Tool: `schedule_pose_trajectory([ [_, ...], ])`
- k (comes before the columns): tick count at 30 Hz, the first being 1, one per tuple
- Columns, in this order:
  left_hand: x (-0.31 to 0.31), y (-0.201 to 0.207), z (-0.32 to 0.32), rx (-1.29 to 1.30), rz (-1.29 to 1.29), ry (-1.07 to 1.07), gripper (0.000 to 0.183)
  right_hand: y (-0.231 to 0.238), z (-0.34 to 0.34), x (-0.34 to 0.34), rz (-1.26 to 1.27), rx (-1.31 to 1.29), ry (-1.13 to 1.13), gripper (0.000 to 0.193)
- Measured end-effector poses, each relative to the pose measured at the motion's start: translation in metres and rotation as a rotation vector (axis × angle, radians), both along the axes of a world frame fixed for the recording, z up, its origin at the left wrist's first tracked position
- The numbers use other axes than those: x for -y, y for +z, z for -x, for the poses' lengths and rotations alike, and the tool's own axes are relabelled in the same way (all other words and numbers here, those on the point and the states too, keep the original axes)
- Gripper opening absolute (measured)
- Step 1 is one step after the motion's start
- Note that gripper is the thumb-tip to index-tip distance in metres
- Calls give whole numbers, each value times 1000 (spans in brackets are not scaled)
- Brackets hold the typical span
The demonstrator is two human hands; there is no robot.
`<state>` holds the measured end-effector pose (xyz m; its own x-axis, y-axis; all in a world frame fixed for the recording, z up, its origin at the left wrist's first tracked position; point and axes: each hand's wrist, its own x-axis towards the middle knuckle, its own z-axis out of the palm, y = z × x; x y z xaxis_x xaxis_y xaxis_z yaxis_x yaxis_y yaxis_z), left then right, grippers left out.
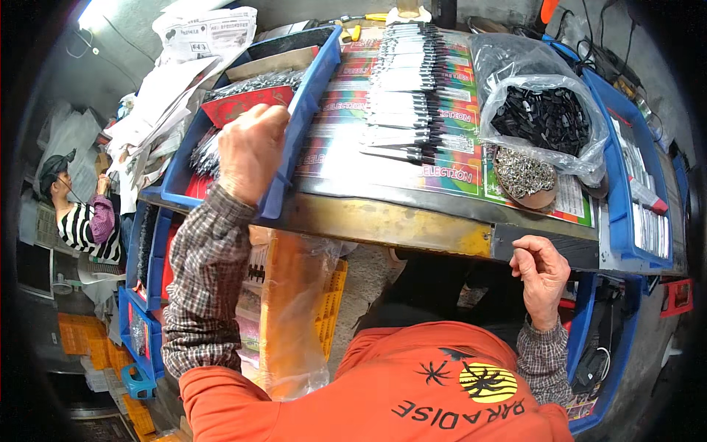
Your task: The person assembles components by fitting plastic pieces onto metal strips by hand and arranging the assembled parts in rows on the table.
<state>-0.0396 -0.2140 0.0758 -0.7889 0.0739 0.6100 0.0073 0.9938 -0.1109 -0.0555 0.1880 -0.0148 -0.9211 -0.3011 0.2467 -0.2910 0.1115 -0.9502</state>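
Note:
My left hand point(254, 151) is raised over the near side of a blue tray point(324, 81) at the left, its fingers curled closed. Whatever it may hold is hidden. Under and beyond it in the tray lie a red piece of card point(247, 104) and heaps of small slim, shiny pieces point(276, 79). My right hand point(541, 276) is just off the table's front edge, thumb and fingers drawn together; nothing can be made out between them. In the middle of the table a long row of slim white pieces with black ends point(409, 92) lies side by side.
A clear bag of small black parts point(545, 118) and a round container of small silvery metal parts point(524, 175) sit right of the row. Blue trays flank the table, the right tray point(622, 214) holding white strips. Another person point(85, 210) sits at far left.

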Motion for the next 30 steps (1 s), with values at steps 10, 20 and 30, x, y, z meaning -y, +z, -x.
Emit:
schedule_pose_trajectory([
  [10,126,-25,-44,371,-31,346,3,-2,0,5,-31,-35,-24,7],
  [20,141,-37,-40,524,114,376,10,-2,-4,7,-56,-61,-77,6],
  [30,160,-50,-38,598,138,464,14,10,-9,-7,-65,-12,-20,7],
])
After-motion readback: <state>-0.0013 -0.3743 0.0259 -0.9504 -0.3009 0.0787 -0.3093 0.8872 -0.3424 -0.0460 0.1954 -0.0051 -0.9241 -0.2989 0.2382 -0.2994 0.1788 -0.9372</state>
